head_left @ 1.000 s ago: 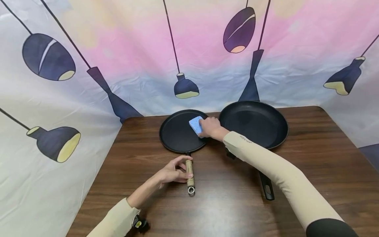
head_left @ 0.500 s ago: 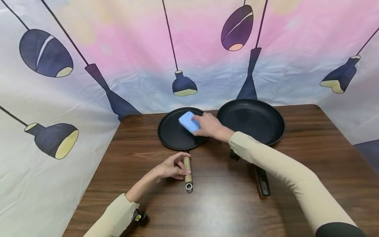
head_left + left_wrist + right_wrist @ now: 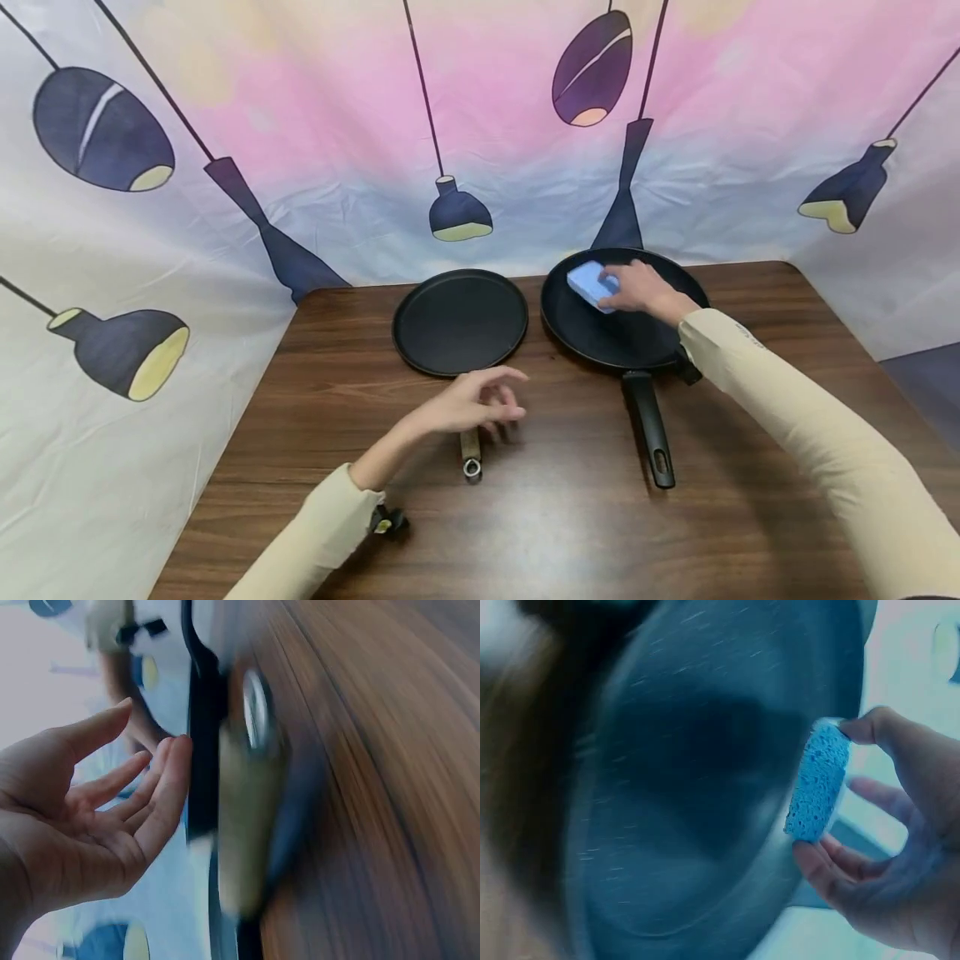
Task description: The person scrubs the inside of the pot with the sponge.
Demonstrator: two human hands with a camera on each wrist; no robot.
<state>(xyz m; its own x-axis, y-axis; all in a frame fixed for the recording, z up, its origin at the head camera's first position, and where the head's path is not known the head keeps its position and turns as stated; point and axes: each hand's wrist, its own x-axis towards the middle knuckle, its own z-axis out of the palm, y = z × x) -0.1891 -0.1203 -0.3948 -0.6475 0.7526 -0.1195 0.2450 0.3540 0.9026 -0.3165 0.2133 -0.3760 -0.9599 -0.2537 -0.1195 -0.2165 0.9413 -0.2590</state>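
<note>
Over the larger, deeper black frying pan [image 3: 660, 333] at the right, my right hand [image 3: 645, 287] pinches a blue sponge [image 3: 592, 286] between thumb and fingers. The right wrist view shows the sponge [image 3: 819, 780] gripped at its two ends, above the pan's inner surface [image 3: 697, 750]. My left hand [image 3: 472, 402] is above the handle of the flat black pan [image 3: 461, 321], holding nothing, its fingers loosely bent. In the left wrist view the pale, wood-look handle [image 3: 251, 817] with its metal ring lies apart from the fingers [image 3: 169, 787].
Both pans lie on a brown wooden table [image 3: 555, 517], near its back edge. The larger pan's black handle [image 3: 650, 429] points toward the front. Behind the table hangs a cloth backdrop [image 3: 360, 167] printed with lamps.
My right hand has carried the sponge from the flat pan rightward over to the larger pan. My left hand has let go of the flat pan's handle and shifted up and right.
</note>
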